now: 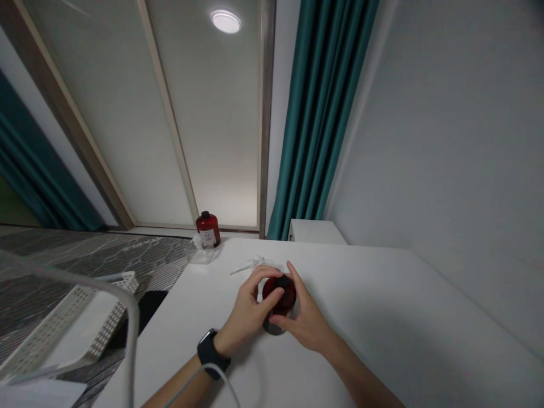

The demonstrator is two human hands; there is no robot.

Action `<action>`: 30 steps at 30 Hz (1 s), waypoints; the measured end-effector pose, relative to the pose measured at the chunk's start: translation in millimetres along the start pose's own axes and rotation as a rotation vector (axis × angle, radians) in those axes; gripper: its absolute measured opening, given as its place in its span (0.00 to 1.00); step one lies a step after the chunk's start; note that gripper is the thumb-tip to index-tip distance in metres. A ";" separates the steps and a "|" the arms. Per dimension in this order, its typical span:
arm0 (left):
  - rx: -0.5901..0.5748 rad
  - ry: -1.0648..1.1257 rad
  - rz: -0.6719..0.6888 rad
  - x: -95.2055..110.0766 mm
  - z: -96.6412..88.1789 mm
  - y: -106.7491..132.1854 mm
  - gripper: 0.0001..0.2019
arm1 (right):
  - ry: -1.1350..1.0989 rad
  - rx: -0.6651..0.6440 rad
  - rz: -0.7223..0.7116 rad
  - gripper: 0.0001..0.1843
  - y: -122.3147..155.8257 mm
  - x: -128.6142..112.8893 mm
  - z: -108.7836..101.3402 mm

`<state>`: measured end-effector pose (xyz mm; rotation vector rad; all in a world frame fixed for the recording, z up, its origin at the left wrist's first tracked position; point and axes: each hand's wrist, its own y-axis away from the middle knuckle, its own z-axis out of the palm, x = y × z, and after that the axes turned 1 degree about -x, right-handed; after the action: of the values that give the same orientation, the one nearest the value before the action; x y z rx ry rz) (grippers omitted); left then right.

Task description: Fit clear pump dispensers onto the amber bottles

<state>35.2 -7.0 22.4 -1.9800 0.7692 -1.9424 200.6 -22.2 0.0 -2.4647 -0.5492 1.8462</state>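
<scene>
A dark red bottle [289, 296] with a black cap [282, 280] stands on the white table between my hands, seen from above. My left hand [251, 303], with a dark watch [209, 350] on its wrist, curls around the bottle's left and far side; its thumb and fingertips are at the cap. From the right, my right hand [312, 323] cups the bottle, thumb at the near side and index finger stretched out past it. A dark round base or shadow shows under the bottle. Crumpled clear plastic [255, 263] lies just beyond the hands.
A second red bottle [208, 228] with a black cap and pale label stands at the table's far left corner, beside a clear plastic wrapper [202, 253]. A white basket [72, 323] is on the left. A pale cable [132, 328] crosses the lower left. A wall borders the right.
</scene>
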 end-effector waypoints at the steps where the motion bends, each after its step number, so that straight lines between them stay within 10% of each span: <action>1: -0.004 0.003 -0.014 -1.1 0.0 0.2 0.10 | 0.002 0.000 0.001 0.61 0.0 -0.5 0.0; 16: 0.200 0.091 -0.057 2.9 -18.7 -9.9 0.10 | -0.002 0.018 0.026 0.62 -0.2 -0.6 0.7; 30: -0.053 -0.758 0.031 -31.1 -92.7 -21.5 0.09 | 0.025 0.014 0.050 0.59 1.7 -4.8 0.6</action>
<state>-50.7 43.7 14.1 -2.4445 0.6250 -0.9999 199.4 -25.3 3.9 -2.5116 -0.4767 1.8278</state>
